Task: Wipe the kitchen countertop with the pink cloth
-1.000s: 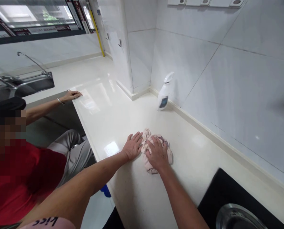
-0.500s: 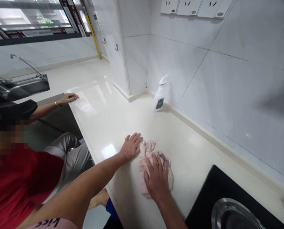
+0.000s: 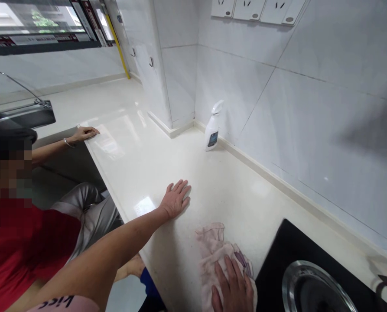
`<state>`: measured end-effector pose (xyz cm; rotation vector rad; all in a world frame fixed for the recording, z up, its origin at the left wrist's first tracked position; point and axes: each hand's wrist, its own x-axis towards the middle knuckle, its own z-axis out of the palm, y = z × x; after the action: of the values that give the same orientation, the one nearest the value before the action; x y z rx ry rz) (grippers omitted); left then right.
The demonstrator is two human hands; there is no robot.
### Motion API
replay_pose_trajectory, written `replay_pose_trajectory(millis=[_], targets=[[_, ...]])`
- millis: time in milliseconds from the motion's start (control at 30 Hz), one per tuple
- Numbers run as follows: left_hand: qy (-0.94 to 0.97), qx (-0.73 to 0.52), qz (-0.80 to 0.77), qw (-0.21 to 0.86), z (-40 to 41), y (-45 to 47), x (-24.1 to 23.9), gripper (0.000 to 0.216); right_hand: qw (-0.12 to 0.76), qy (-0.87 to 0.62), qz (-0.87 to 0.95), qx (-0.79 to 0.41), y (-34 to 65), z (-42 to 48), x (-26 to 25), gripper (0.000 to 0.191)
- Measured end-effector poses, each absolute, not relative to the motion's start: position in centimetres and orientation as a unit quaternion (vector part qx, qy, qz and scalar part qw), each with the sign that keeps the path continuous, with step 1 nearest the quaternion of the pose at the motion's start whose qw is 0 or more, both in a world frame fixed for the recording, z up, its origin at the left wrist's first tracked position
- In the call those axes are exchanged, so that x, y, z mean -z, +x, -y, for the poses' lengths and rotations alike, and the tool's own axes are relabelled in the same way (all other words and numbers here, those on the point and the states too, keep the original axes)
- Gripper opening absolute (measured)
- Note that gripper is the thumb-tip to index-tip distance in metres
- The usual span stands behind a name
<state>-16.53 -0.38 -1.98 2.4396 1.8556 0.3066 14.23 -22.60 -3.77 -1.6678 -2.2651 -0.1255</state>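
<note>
Palm down, my left hand (image 3: 176, 200) rests on the pale countertop (image 3: 141, 169) with its fingers spread and nothing in it. My right hand (image 3: 234, 284) lies flat over a crumpled light pink cloth (image 3: 211, 238), pressing it to the counter near the bottom of the view. Its fingers are stretched out, not wrapped round the cloth. A purple patch shows on the cloth beside the fingertips. Part of the cloth is covered by the hand, and the lower edge of the view cuts both off.
A white spray bottle (image 3: 213, 128) stands by the wall. To the right is a black cooktop (image 3: 274, 264) with a metal ring (image 3: 287, 281). At left, a person in a red shirt (image 3: 34, 242) rests a hand (image 3: 86, 133) on the counter edge, near a sink (image 3: 34, 115).
My right hand has drawn the cloth toward me and slightly right, away from my left hand. The left hand remains flat at nearly the same spot. The view has shifted a little.
</note>
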Motion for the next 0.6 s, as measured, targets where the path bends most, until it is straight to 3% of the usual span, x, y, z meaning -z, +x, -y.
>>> replay_pose_trajectory(millis=[267, 600], targets=[[0.793, -0.101, -0.600, 0.029, 0.4, -16.5, 2.2, 0.053, 0.149, -0.591, 0.793, -0.009, 9.9, 16.9, 1.5, 0.053], [0.793, -0.082, -0.603, 0.031, 0.4, -16.4, 1.6, 0.051, 0.124, -0.565, 0.813, -0.073, 6.4, 6.5, 0.6, 0.050]])
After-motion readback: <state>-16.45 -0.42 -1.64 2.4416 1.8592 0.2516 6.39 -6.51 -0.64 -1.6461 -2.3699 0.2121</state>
